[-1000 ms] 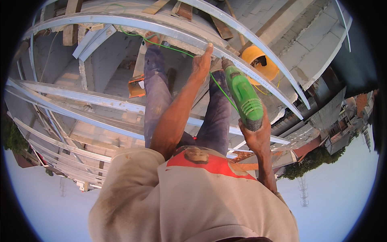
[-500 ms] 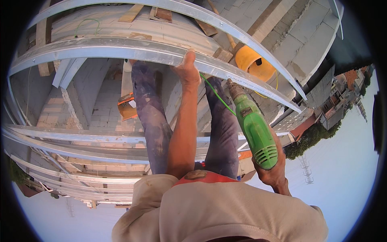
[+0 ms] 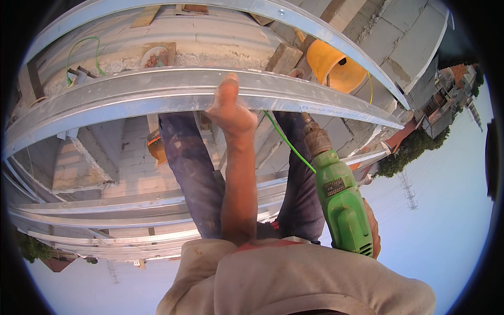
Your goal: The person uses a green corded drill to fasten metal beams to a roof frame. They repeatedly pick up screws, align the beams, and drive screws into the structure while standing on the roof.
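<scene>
My left hand (image 3: 233,113) is wrapped round a long silvery metal channel (image 3: 173,97) that crosses in front of me, its thumb up against the outer side. In my right hand (image 3: 374,228) is a green power drill (image 3: 344,205), pointing up and away. Most of the right hand's fingers are hidden behind the drill's body. The drill's bit end (image 3: 306,116) is at the channel's lower edge, right of my left hand; I cannot tell whether it touches. A green cord (image 3: 286,139) runs beside the drill.
Another metal channel (image 3: 236,6) arches beyond, and several more (image 3: 105,205) lie behind. Pale block walls (image 3: 100,157) stand below. A yellow hollow, rounded thing (image 3: 328,60) rests at the far right. My foot (image 3: 156,58) stands on a ledge. An orange-edged tool (image 3: 156,148) is lower down.
The view has shifted, showing more of the channel's upper face and my feet. The drill now sits lower and further right in view, with its bit end still near the channel. My left hand keeps its grip.
</scene>
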`<control>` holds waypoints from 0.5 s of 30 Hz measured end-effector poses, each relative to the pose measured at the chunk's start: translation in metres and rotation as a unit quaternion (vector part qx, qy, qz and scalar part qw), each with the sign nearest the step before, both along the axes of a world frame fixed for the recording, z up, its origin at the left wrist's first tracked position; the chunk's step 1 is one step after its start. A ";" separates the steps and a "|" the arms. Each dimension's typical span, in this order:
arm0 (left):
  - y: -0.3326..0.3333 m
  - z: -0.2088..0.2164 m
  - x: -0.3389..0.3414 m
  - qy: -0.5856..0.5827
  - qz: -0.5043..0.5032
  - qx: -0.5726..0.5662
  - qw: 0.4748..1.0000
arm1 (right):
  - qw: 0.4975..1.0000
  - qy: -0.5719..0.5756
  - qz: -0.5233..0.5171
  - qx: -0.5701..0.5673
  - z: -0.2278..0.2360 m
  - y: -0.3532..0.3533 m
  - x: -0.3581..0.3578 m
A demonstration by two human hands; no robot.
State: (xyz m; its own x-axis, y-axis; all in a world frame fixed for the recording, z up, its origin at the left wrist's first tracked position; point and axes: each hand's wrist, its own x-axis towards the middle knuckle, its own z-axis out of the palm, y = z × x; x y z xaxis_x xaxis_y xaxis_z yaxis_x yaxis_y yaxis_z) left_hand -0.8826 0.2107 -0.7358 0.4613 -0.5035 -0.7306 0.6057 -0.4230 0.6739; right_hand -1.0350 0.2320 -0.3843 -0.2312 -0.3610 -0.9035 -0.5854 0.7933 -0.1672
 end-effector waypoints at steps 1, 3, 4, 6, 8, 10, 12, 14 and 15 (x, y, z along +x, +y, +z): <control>0.001 0.001 0.000 -0.008 -0.028 0.003 1.000 | 1.000 -0.001 -0.008 0.002 0.000 0.001 -0.002; 0.001 0.004 0.000 -0.031 -0.062 0.008 0.998 | 1.000 -0.001 -0.016 0.006 0.000 0.000 -0.003; 0.000 0.006 0.000 -0.044 -0.073 0.012 0.996 | 1.000 -0.005 -0.017 0.007 0.000 -0.001 -0.004; -0.002 0.012 -0.005 -0.065 -0.075 0.023 0.995 | 1.000 -0.008 -0.025 0.008 -0.001 -0.001 -0.008; -0.003 0.014 -0.007 -0.067 -0.082 0.030 0.994 | 0.999 -0.006 -0.033 0.011 0.002 0.000 -0.007; -0.004 0.015 -0.007 -0.045 -0.081 0.031 0.995 | 0.999 -0.001 -0.045 0.013 0.004 0.001 -0.005; -0.003 0.013 -0.004 -0.018 -0.061 0.031 0.997 | 0.999 -0.003 -0.050 0.015 0.005 0.001 -0.007; -0.004 0.012 -0.001 0.011 -0.044 0.030 0.999 | 0.998 -0.005 -0.057 0.019 0.007 0.000 -0.008; -0.005 0.013 -0.002 0.026 -0.032 0.036 0.998 | 0.998 -0.003 -0.061 0.020 0.007 0.000 -0.009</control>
State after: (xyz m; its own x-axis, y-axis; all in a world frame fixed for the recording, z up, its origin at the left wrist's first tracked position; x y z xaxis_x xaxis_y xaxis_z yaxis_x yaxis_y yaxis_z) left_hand -0.8842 0.2058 -0.7228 0.3904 -0.4755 -0.7883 0.6092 -0.5086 0.6084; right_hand -1.0436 0.2322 -0.3772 -0.2654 -0.2944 -0.9181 -0.4839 0.8643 -0.1372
